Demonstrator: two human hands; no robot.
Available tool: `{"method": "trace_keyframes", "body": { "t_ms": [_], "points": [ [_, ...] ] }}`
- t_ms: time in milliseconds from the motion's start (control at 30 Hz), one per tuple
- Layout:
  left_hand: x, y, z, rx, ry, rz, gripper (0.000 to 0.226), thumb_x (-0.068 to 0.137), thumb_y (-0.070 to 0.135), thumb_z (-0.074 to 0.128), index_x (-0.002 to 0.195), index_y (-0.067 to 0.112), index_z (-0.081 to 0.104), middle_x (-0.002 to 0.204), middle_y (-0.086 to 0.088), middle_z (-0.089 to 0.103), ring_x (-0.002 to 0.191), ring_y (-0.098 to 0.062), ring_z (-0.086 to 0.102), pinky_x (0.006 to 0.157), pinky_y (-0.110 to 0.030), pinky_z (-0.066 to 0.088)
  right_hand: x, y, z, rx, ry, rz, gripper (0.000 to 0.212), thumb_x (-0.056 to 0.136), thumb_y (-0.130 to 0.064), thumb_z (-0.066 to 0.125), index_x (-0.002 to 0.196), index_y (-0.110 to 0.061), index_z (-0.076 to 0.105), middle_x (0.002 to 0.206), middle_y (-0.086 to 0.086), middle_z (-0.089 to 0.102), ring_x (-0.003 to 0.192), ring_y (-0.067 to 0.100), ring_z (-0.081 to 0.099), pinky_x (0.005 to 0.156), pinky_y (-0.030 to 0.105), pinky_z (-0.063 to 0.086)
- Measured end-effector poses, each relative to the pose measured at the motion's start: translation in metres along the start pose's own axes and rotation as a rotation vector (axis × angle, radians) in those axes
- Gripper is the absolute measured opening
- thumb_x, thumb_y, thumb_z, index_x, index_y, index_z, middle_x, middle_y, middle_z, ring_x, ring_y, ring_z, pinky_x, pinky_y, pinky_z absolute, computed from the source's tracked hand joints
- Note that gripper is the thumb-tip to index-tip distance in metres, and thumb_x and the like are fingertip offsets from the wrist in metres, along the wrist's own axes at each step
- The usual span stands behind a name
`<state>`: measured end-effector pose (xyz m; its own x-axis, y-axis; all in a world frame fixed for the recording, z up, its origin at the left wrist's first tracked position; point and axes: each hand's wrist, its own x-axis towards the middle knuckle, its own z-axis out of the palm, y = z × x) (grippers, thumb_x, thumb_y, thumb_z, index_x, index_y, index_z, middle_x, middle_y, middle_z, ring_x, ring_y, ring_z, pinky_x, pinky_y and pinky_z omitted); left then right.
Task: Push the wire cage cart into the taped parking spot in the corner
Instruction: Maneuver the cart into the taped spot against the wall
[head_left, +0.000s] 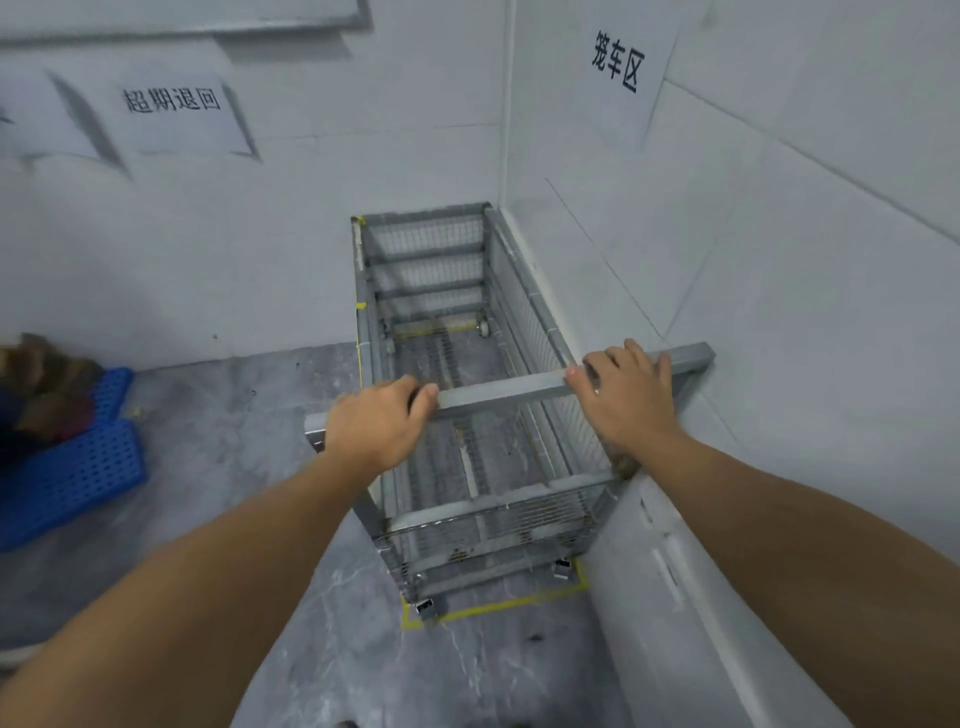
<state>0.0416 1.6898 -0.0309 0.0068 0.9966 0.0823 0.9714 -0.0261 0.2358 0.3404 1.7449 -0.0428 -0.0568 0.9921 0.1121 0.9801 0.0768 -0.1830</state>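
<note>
Both forearms fill the bottom of the view, reaching forward to the cart's handle bar (501, 393). Left hand (376, 423) is curled over the bar near its left end, fingers wrapped round it, so a real grip. Right hand (626, 397) lies flatter on the bar toward the right end, palm down, fingers spread over the top; cannot tell if it's truly clamping or just pressing.

Wire cage cart (467, 405) is empty and sits deep in the corner: far end up close to the back wall (208, 260), right side just beside the right wall (779, 260). Yellow floor tape (498, 605) shows along the near end and at the near left corner, with the near wheels on or just inside that line. More tape is visible under the far end, through the mesh.

Judgement: task nearly done, cart looks inside the marked spot. Left to do: maybe a small nudge to square it up, then let go.

Blue plastic crates (72, 462) sit well off to the left, not in the way.
</note>
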Motion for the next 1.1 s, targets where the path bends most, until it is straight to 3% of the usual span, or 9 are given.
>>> {"method": "trace_keyframes", "body": {
  "t_ms": [167, 367, 633, 800, 967, 1100],
  "points": [
    [0.006, 0.008, 0.004, 0.12, 0.046, -0.099, 0.055, 0.095, 0.062, 0.015, 0.09, 0.029, 0.059, 0.081, 0.002, 0.065, 0.066, -0.022, 0.051, 0.064, -0.035, 0.039, 0.018, 0.026, -0.002, -0.044, -0.007, -0.006, 0.063, 0.097, -0.061, 0.016, 0.106, -0.026, 0.067, 0.121, 0.002, 0.064, 0.128, 0.027, 0.044, 0.117, 0.06, 0.013],
    [0.014, 0.01, 0.006, 0.161, 0.07, -0.113, 0.059, 0.093, 0.064, 0.014, 0.085, 0.031, 0.061, 0.082, 0.005, 0.061, 0.074, -0.022, 0.055, 0.06, -0.034, 0.042, 0.024, 0.024, 0.001, -0.045, 0.058, 0.034, 0.059, 0.1, -0.055, 0.022, 0.091, -0.022, 0.07, 0.102, 0.005, 0.068, 0.107, 0.031, 0.054, 0.115, 0.055, 0.018],
    [0.009, 0.011, 0.007, 0.174, 0.054, -0.119, 0.062, 0.093, 0.064, 0.012, 0.09, 0.032, 0.064, 0.091, 0.006, 0.06, 0.084, -0.022, 0.057, 0.062, -0.035, 0.039, 0.021, 0.027, -0.001, -0.035, 0.054, 0.022, 0.055, 0.101, -0.044, 0.019, 0.093, -0.022, 0.069, 0.095, 0.0, 0.064, 0.102, 0.025, 0.054, 0.11, 0.05, 0.022],
    [0.006, 0.008, 0.011, 0.203, 0.068, -0.101, 0.06, 0.095, 0.062, 0.013, 0.09, 0.033, 0.065, 0.092, 0.007, 0.061, 0.085, -0.022, 0.057, 0.062, -0.033, 0.044, 0.016, 0.032, 0.001, -0.035, 0.065, 0.041, 0.048, 0.097, -0.036, 0.023, 0.081, -0.023, 0.066, 0.081, -0.006, 0.053, 0.091, 0.019, 0.05, 0.103, 0.046, 0.025],
    [0.008, 0.008, 0.011, 0.201, 0.108, -0.103, 0.057, 0.096, 0.06, 0.017, 0.095, 0.033, 0.067, 0.095, 0.008, 0.062, 0.086, -0.019, 0.057, 0.06, -0.031, 0.038, 0.018, 0.032, -0.003, -0.055, 0.047, 0.011, 0.053, 0.096, -0.042, 0.022, 0.079, -0.026, 0.07, 0.081, -0.006, 0.058, 0.089, 0.02, 0.051, 0.102, 0.048, 0.027],
    [0.008, 0.008, 0.011, 0.185, 0.109, -0.116, 0.054, 0.096, 0.06, 0.019, 0.095, 0.034, 0.067, 0.096, 0.009, 0.061, 0.088, -0.019, 0.057, 0.063, -0.032, 0.036, 0.019, 0.034, 0.007, -0.065, 0.134, -0.05, 0.061, 0.099, -0.057, 0.024, 0.075, -0.026, 0.071, 0.085, -0.003, 0.067, 0.09, 0.024, 0.056, 0.096, 0.049, 0.029]
  ]
}}
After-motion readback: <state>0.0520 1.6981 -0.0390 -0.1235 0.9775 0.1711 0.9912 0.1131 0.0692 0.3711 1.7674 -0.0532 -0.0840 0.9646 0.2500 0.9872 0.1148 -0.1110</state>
